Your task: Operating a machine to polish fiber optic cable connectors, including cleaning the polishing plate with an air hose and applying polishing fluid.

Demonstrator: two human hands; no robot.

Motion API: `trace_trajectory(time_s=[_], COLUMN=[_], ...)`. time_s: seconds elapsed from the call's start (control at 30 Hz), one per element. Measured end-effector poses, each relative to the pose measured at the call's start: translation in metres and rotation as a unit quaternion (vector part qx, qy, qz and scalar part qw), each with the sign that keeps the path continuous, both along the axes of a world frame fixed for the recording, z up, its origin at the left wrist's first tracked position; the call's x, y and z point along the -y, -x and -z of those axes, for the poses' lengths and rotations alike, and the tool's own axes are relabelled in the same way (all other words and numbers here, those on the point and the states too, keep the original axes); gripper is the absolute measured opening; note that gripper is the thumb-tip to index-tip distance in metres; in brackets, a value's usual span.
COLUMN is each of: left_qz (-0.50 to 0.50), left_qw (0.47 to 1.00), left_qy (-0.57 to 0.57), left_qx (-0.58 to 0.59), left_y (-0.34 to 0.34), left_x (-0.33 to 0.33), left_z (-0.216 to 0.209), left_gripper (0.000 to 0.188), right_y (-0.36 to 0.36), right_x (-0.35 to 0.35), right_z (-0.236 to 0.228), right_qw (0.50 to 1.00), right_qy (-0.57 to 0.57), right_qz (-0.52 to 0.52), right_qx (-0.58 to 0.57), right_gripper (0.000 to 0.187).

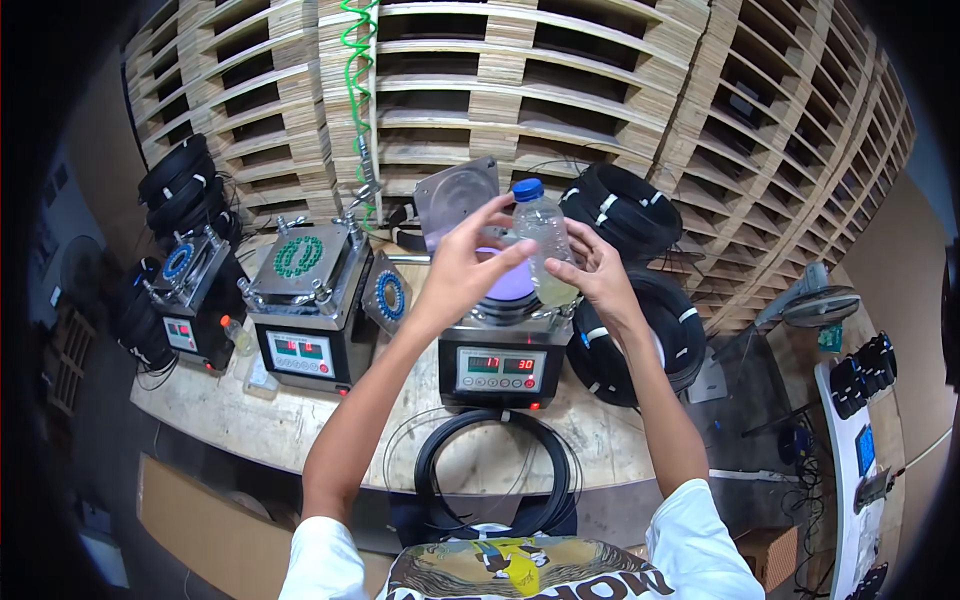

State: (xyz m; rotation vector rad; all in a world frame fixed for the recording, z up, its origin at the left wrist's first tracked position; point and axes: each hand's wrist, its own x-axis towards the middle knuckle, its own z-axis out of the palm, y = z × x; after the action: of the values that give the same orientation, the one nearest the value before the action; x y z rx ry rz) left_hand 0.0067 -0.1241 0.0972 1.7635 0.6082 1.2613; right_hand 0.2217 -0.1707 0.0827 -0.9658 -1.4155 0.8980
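A clear plastic bottle [542,240] with a blue cap [528,190] is held up, slightly tilted, over the middle machine with the purple disc [512,283]. Pale liquid shows in its lower part. My right hand [598,272] grips the bottle's right side between thumb and fingers. On the other side, my left hand [472,262] has its thumb and fingers spread, with the tips close to the bottle; whether they touch it I cannot tell. Behind my hands the machine's clear square lid [460,198] stands raised. A lit display panel [500,371] is on its front.
A black cable coil [497,418] lies at the table's front edge. More coils [622,212] are stacked at the right. Left stand two similar machines [300,300], beside a small bottle with an orange cap [236,333]. Wooden pallets [430,60] wall the back; a fan [820,305] stands right.
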Motion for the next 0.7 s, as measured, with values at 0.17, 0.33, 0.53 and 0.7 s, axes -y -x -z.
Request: trace_trajectory(time_s=[0.17,0.33,0.53,0.7], left_qz=[-0.009,-0.143,-0.29,-0.279], left_qw=[0.999,0.99,0.946,0.932], left_qy=[-0.027,-0.014,-0.02,0.0], left_qx=[-0.023,-0.003,-0.141,-0.231], left_y=[0.022,0.092,0.125,0.136], left_x=[0.019,0.029,0.015,-0.002], left_z=[-0.023,-0.028,0.091,0.197], left_gripper=[0.072,0.064,0.064,0.07], right_y=[0.023,0.003,0.005,0.007], right_x=[0.007,0.001,-0.006,-0.008], right_z=[-0.001,0.014,0.037,0.044], right_qw=[0.998,0.998,0.997,0.995], right_qy=[-0.013,-0.025,-0.005,-0.02], right_qz=[-0.061,0.04,0.079,0.091], right_qx=[0.021,0.046,0.015,0.04], right_gripper=[0.056,0.034,0.025,0.024])
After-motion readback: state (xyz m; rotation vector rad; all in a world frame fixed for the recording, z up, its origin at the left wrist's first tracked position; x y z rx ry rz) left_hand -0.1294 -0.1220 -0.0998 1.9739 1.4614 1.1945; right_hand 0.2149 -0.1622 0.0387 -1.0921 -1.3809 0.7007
